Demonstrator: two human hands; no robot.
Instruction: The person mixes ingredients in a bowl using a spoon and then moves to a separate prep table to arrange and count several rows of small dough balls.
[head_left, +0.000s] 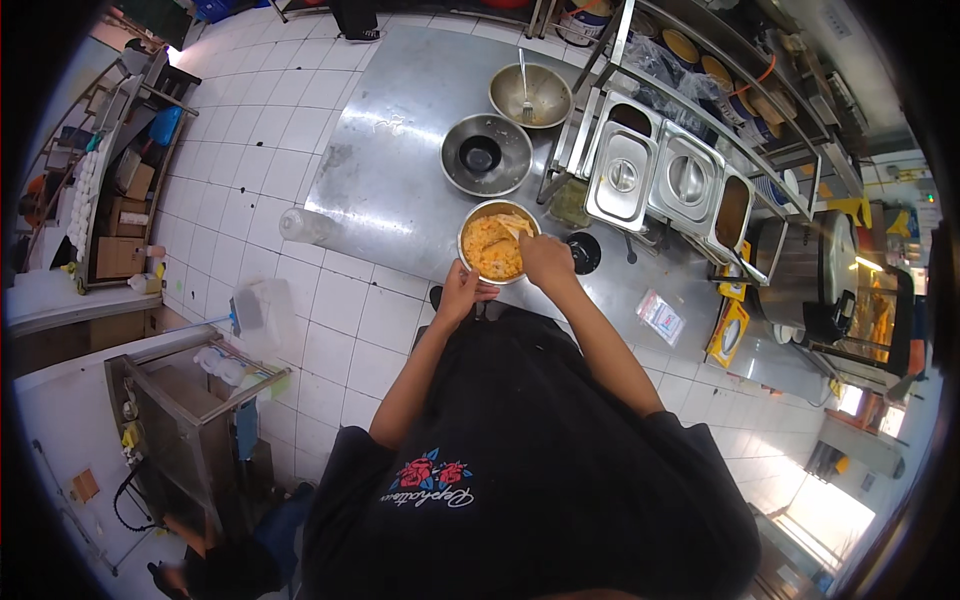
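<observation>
A steel bowl (463, 247) of orange-yellow rice (487, 251) stands near the front edge of the steel table in front of me. My left hand (461, 291) grips its near left rim, thumb towards the rim and fingers underneath. Over the right side of the bowl, my right hand (547, 261) is closed around a pale utensil (515, 225) whose end lies in the rice. My fingers hide its handle, so its exact kind is unclear. A small black dish (585, 253) sits just right of my right hand.
Beyond are a steel bowl (451, 161) containing a black bowl (480, 154), and another bowl (504, 86) with a fork (524, 90). Lidded steel food pans (622, 176) stand right; a plastic packet (661, 318) lies nearer. A clear bottle (304, 226) appears at left. Another person (232, 555) is behind left.
</observation>
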